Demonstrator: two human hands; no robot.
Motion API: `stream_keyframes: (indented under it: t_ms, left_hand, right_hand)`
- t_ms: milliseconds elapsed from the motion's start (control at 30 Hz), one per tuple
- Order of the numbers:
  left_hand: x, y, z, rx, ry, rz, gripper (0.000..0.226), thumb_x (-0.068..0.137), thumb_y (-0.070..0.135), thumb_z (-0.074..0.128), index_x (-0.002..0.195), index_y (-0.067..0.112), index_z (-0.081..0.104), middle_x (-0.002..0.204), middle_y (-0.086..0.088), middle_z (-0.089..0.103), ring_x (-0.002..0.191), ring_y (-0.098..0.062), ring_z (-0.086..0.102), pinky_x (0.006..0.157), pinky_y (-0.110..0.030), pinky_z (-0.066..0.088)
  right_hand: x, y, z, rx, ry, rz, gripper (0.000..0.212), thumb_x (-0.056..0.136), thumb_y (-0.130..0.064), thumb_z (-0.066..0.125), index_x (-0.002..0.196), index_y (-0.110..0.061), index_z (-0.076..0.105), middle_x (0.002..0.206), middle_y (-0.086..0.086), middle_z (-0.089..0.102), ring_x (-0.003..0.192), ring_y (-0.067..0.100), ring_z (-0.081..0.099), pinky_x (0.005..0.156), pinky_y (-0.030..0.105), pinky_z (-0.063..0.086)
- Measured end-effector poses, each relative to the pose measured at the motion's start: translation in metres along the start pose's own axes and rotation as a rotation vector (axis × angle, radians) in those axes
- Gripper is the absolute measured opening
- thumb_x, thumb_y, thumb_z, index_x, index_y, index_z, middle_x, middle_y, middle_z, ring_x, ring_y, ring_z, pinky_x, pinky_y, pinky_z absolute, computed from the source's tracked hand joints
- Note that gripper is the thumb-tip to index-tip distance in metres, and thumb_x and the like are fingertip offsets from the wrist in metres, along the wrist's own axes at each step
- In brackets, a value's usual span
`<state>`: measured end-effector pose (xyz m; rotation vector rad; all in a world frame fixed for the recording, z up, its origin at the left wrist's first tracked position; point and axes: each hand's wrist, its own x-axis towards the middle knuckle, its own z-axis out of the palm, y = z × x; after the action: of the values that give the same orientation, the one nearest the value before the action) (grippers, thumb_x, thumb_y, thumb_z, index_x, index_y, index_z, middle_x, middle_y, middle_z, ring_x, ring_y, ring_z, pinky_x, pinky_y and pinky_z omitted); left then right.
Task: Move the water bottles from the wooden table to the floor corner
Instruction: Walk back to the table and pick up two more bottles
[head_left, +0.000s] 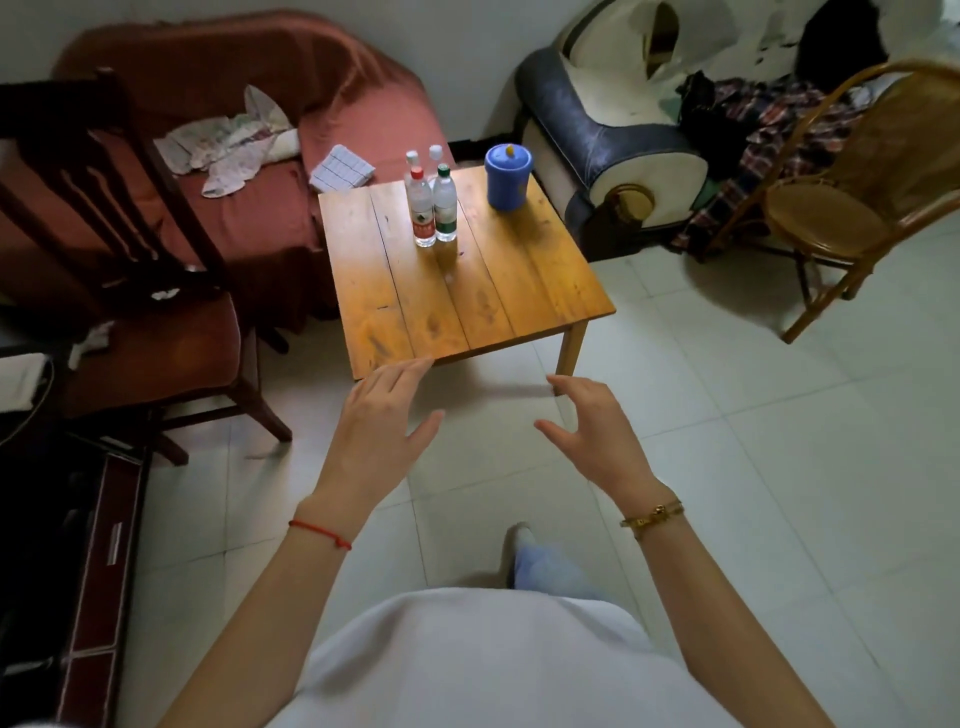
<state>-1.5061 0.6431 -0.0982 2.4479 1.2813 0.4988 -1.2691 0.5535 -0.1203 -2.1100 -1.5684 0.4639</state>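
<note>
Four clear plastic water bottles (434, 200) stand upright, caps up, clustered toward twelve o'clock on the square planked wooden table (467, 291), with a round blue lidded plastic container (508, 176) at their three o'clock. The left hand (382, 421) and right hand (595, 428) hover open-fingered near the table's six o'clock edge, holding nothing.

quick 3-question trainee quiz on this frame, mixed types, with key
1. True or false: the left hand holds a bottle.
2. How many bottle caps show on the table?
3. The blue tub stands: A) on the floor B) on the table, to the right of the bottles C) on the sofa

Key: 1 false, both it and the right hand are open and short of the table; 2 four; 3 B.
</note>
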Motion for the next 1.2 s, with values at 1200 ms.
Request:
stream_keyframes:
  t_ms: [1200]
  left_hand:
    - [0.435, -0.138, 0.041, 0.122, 0.114, -0.303, 0.060, 0.088, 0.030, 0.060, 0.142, 0.019, 0.037, 0.135, -0.001, 0.052, 0.127, -0.017, 0.046, 0.109, -0.038, 0.035]
  right_hand:
    - [0.538, 0.024, 0.016, -0.013, -0.131, -0.221, 0.054, 0.084, -0.030, 0.068, 0.132, -0.015, 0.049, 0.128, 0.004, 0.056, 0.123, 0.018, 0.047, 0.103, 0.035, 0.043]
